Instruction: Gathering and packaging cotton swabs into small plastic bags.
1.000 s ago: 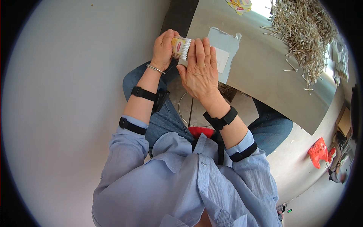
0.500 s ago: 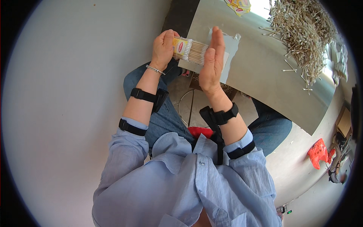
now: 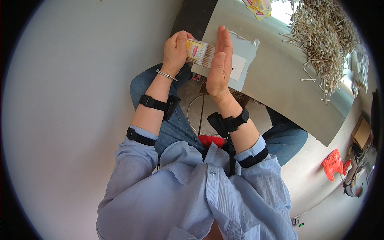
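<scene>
My left hand (image 3: 175, 52) grips a small clear packet of cotton swabs (image 3: 193, 52) with a yellow and white printed card in it. From the packet's right end a row of swabs (image 3: 208, 56) sticks out, white tips showing. Upright beside those swabs is my right hand (image 3: 221, 64), fingers straight and together, palm turned left toward their ends. It holds nothing that I can see; whether the palm touches the swab ends is hidden. Under the hands, at the table edge, lies a pale grey sheet (image 3: 250, 54) with a white card (image 3: 238, 67) on it.
A big heap of loose cotton swabs (image 3: 326, 36) covers the far right of the metal table (image 3: 280, 84). Several yellow printed cards (image 3: 259, 8) lie at the back. Clear plastic bags (image 3: 360, 72) rest at the right edge. A red bag (image 3: 333, 165) is on the floor.
My right hand has moved left toward the packet, and less of the swabs' length sticks out. My left hand keeps its hold, almost still. More of the white card shows.
</scene>
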Demonstrator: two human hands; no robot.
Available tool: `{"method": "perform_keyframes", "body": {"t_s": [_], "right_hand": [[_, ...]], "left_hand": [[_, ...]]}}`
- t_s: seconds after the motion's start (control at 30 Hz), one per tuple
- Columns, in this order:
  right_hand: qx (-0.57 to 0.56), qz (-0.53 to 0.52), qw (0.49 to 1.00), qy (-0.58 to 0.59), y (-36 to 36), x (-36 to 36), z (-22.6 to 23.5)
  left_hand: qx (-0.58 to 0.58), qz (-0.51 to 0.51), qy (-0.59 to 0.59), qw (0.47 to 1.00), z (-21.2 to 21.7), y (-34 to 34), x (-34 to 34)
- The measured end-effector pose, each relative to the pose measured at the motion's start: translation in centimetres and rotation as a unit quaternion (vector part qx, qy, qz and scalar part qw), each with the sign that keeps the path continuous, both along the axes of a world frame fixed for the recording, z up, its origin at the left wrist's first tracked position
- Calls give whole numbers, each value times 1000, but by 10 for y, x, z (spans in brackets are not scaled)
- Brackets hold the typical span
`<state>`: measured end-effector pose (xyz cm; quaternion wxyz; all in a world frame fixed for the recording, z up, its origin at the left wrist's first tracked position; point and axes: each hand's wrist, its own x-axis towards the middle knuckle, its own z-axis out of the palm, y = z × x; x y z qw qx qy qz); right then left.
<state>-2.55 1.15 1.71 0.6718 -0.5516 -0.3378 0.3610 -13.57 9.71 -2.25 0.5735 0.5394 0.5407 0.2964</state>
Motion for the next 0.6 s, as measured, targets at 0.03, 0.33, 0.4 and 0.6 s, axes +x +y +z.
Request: {"method": "perform_keyframes", "body": {"t_s": [0.03,0.33,0.4,0.6], "right_hand": [[2,0,1000,2,2,-2,-1],[11,1,1000,23,8,-7,-10],[14,1,1000,28,8,-11,-8],[16,-3,999,44,9,-15,-13]], "left_hand": [[1,2,0,1000,0,0,-1],[25,-22,14,999,6,1,0],[35,-23,21,999,5,1,1],[-48,-50,-56,996,11,-1,-5]]}}
